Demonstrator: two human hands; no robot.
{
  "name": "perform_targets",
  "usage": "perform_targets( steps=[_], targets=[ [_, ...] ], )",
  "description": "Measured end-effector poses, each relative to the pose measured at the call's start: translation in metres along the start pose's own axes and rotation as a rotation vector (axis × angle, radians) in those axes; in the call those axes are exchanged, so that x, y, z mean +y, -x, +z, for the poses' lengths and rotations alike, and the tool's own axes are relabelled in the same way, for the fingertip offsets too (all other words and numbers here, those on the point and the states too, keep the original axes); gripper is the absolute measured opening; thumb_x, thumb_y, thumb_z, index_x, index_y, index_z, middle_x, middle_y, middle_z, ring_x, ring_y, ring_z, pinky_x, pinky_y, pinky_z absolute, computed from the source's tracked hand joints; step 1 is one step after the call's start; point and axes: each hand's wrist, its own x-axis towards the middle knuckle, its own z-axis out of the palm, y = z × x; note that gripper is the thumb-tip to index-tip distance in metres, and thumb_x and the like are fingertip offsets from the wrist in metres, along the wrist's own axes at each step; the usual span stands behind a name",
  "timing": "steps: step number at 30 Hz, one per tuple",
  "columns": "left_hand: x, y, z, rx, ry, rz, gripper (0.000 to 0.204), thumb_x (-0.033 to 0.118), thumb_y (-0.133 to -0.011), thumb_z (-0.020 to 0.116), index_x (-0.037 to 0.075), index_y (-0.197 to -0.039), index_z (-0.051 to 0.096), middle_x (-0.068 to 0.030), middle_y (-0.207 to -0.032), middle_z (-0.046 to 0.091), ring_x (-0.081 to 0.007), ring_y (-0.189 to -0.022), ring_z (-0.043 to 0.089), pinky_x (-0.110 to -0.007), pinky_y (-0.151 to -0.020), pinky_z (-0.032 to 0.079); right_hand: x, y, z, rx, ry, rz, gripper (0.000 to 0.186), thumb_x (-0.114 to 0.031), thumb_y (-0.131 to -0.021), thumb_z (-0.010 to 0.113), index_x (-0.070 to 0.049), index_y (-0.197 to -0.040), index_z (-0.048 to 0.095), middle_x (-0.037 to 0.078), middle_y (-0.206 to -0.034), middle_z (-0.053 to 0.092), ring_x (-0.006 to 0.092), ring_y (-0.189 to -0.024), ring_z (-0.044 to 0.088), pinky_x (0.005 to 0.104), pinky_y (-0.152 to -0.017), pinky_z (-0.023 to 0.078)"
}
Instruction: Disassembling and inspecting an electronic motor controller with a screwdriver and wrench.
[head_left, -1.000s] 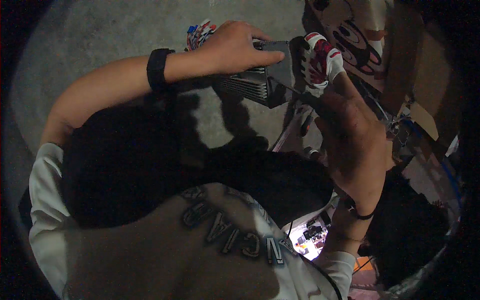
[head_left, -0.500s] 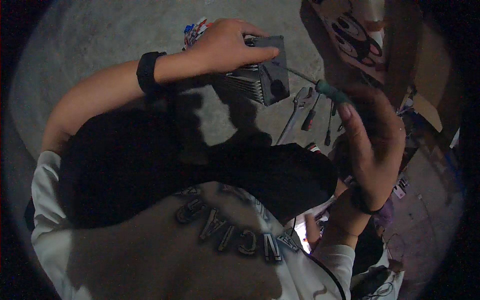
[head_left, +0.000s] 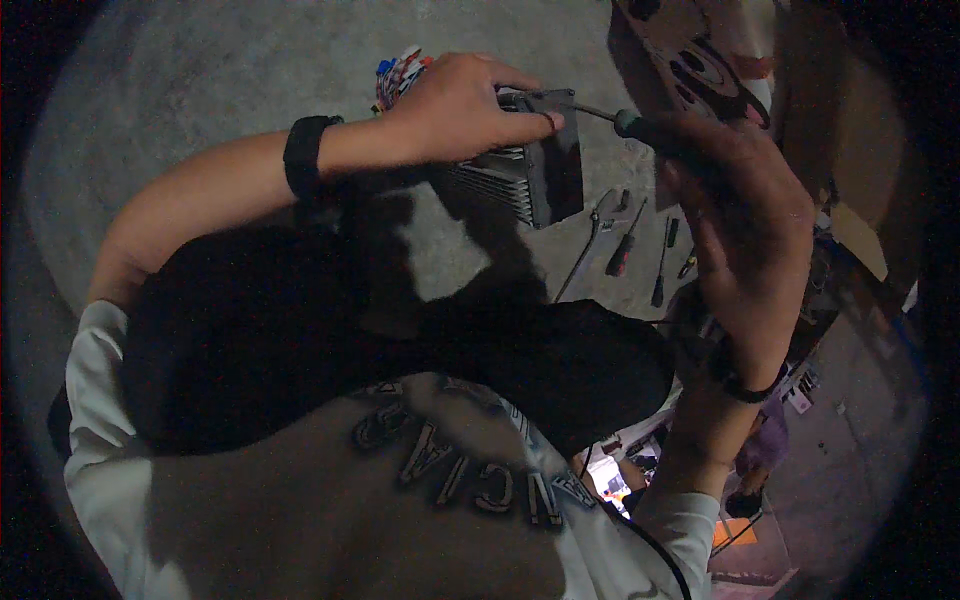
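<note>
My left hand (head_left: pixel 465 108) is closed over the top of a dark finned metal box (head_left: pixel 556 180), its thumb along the upper edge near the end plate. Coloured wires (head_left: pixel 398 78) stick out from the far left of the box, past my knuckles. In my right hand (head_left: pixel 745 215) is a screwdriver (head_left: pixel 627 122) with a green handle, mostly hidden by the fingers. Its thin shaft points left and meets the upper part of the end plate; the exact contact spot is too dark to make out.
On the concrete floor right of the box lie an adjustable wrench (head_left: pixel 598 225), a red-and-black screwdriver (head_left: pixel 626 245) and a dark screwdriver (head_left: pixel 661 265). A cardboard box (head_left: pixel 690 60) with a cartoon print stands at the far right. My dark-clad legs (head_left: pixel 400 320) fill the near middle.
My right hand has moved up, its fingers now covering more of the handle, and the screwdriver's shaft lies flatter, nearer the plate's top. The finned box and my left hand have shifted slightly down.
</note>
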Motion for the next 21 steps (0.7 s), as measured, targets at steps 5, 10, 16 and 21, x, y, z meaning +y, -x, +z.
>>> perform_targets(
  steps=[5,10,16,21],
  targets=[
    [-0.0017,-0.0008,0.0022,-0.019,0.041,-0.014,0.064,0.059,-0.075,0.075,0.003,-0.106,0.076,-0.0239,-0.102,0.072,-0.037,-0.095,0.07,-0.04,-0.088,0.054,-0.0001,-0.0028,0.002,-0.029,-0.073,0.062,0.028,0.009,-0.082,0.066,0.004,-0.109,0.068,0.014,-0.102,0.07,0.0232,-0.092,0.067,0.0314,-0.084,0.051],
    [0.002,-0.001,0.0,-0.021,0.014,-0.026,0.066,0.059,-0.074,0.076,0.0,-0.103,0.076,-0.0243,-0.101,0.072,-0.038,-0.096,0.07,-0.041,-0.089,0.054,0.0027,-0.0053,0.0049,-0.007,-0.054,0.005,0.027,0.009,-0.083,0.067,0.004,-0.11,0.067,0.015,-0.103,0.069,0.0233,-0.094,0.067,0.0311,-0.085,0.051],
    [-0.0018,-0.0005,0.0027,0.018,0.005,0.024,0.064,0.057,-0.074,0.076,-0.001,-0.103,0.076,-0.025,-0.101,0.072,-0.0383,-0.096,0.07,-0.041,-0.09,0.053,0.0031,-0.0066,0.0034,-0.017,-0.061,0.035,0.027,0.007,-0.083,0.067,0.004,-0.109,0.068,0.014,-0.103,0.07,0.0239,-0.096,0.067,0.032,-0.086,0.051],
    [0.0013,-0.0001,0.002,0.003,0.03,0.01,0.063,0.055,-0.075,0.076,-0.001,-0.103,0.076,-0.0252,-0.1,0.072,-0.0382,-0.095,0.07,-0.041,-0.089,0.054,0.0024,-0.005,0.0021,-0.032,-0.016,0.045,0.028,0.006,-0.082,0.067,0.002,-0.11,0.068,0.014,-0.104,0.071,0.0242,-0.097,0.067,0.0328,-0.087,0.051]
  ],
)
